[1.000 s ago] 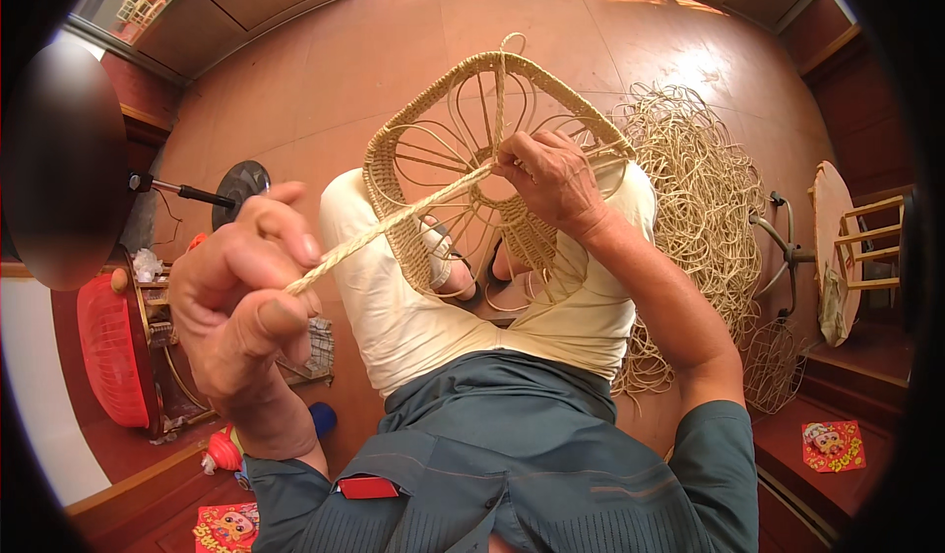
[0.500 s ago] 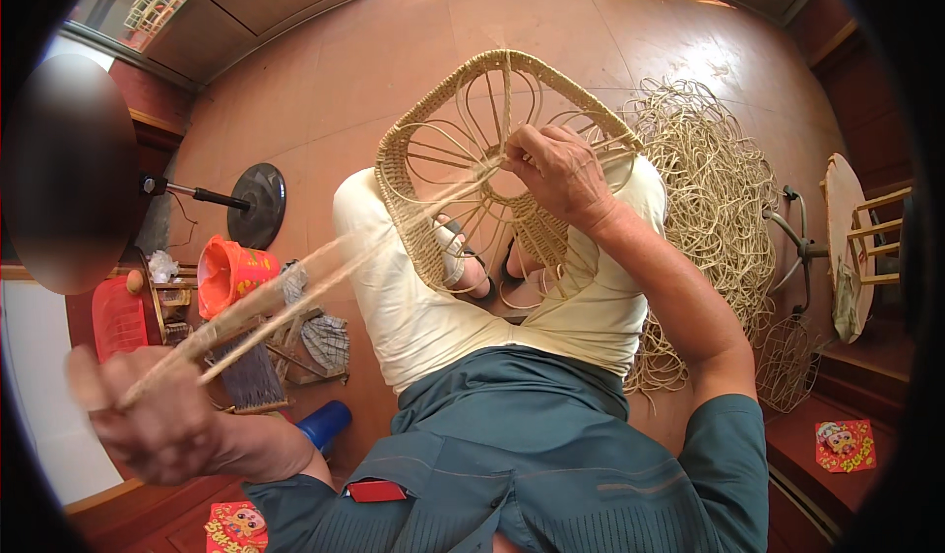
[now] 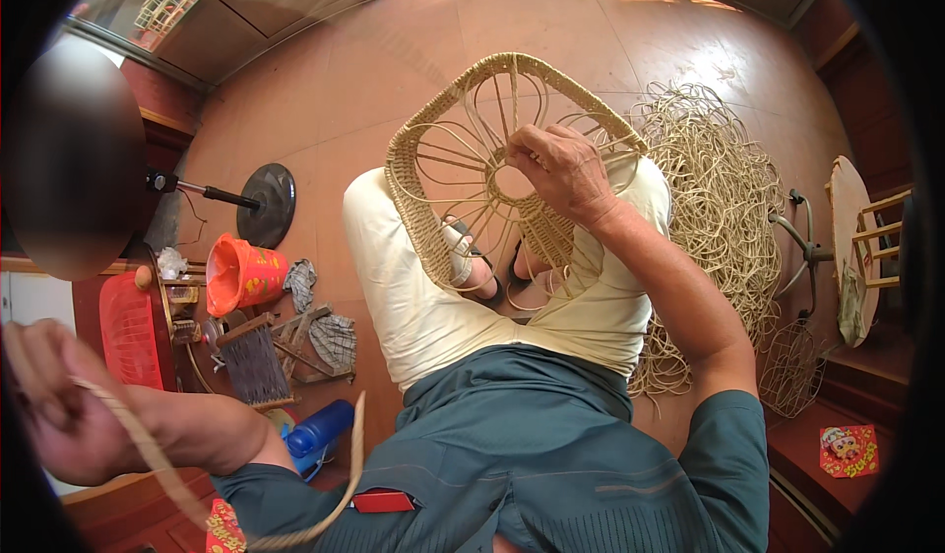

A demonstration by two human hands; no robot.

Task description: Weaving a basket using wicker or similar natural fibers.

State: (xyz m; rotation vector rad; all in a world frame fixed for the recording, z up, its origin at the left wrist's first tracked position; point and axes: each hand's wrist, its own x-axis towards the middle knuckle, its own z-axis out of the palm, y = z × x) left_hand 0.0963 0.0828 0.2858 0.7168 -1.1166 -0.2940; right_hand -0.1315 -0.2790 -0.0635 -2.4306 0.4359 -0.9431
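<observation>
A half-woven, rounded-square cord piece [image 3: 405,194] rests tilted across my knees, with a plaited rim, thin spokes and a round ring [image 3: 492,181] in the middle. Over the ring's upper edge, the fingers of my right hand [image 3: 566,171] are pinched together; what lies between them is hidden. Out at the far left, my left hand [image 3: 77,410] is closed on a tan cord [image 3: 156,455]. This cord droops in a loose curve toward the lower edge and rises again beside my shirt.
A large tangled heap of cord [image 3: 714,199] lies to my right, by a round-topped stool [image 3: 849,248]. On the left are an orange-red bucket [image 3: 236,276], a red basket [image 3: 131,335], a blue bottle [image 3: 320,428], a small wooden stool [image 3: 254,361] and a black round base [image 3: 268,207].
My left hand has swung further left and back, drawing the cord away from the woven piece. The taut strands became one slack curve. My right hand has stayed nearly in place.
</observation>
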